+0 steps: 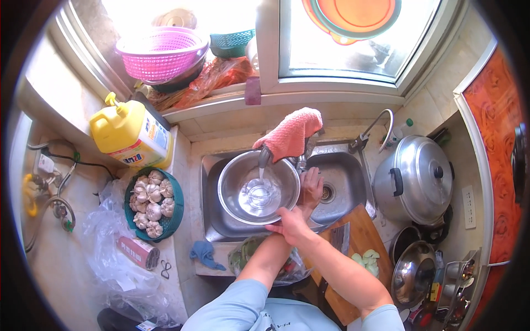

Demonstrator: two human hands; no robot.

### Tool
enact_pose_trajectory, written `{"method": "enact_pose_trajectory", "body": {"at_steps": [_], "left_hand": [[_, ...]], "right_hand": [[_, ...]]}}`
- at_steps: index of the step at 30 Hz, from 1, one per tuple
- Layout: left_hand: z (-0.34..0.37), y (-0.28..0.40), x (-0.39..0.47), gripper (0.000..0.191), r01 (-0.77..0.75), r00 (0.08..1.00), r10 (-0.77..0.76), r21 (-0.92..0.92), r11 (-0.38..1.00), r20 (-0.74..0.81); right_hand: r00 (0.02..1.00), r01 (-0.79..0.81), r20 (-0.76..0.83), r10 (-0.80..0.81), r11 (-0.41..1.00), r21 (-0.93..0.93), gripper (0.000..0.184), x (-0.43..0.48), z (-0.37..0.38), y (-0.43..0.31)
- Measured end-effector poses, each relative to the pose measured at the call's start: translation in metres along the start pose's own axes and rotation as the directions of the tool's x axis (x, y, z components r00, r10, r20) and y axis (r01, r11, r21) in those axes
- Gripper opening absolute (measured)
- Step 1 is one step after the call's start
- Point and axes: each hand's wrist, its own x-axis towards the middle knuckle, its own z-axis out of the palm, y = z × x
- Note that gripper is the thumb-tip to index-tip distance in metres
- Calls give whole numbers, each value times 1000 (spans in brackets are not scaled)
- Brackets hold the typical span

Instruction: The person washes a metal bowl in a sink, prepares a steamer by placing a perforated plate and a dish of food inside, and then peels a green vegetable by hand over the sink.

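A stainless steel bowl (225, 202) sits over the left basin of a double sink (213, 229). Water runs into it from a faucet (264, 159), whose upper part is draped with a pink cloth (292, 130). My forearms cross. My right hand (292, 226) grips the bowl's near right rim. Passing beneath it, my left hand (311, 189) is between the bowl and the right basin (345, 178), fingers extended close to the faucet's base. Nothing shows in that hand; whether it touches the bowl or faucet I cannot tell.
A cutting board (368, 231) with pale green vegetable slices (367, 261) overlaps the sink's near right corner. Right of the sink stands a large lidded pot (418, 182). On the left are a basket of garlic bulbs (153, 211), a yellow detergent jug (128, 132) and scissors (165, 269).
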Motion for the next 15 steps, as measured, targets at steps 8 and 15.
{"method": "enact_pose_trajectory", "body": {"at_steps": [8, 15], "left_hand": [[6, -15, -3, 32, 26, 999, -25, -40, 999, 34], [4, -9, -3, 41, 40, 998, -37, -58, 998, 41]], "right_hand": [[999, -26, 23, 26, 1000, 9, 27, -3, 0, 0], [1000, -7, 6, 7, 1000, 13, 28, -8, -8, -3]]}}
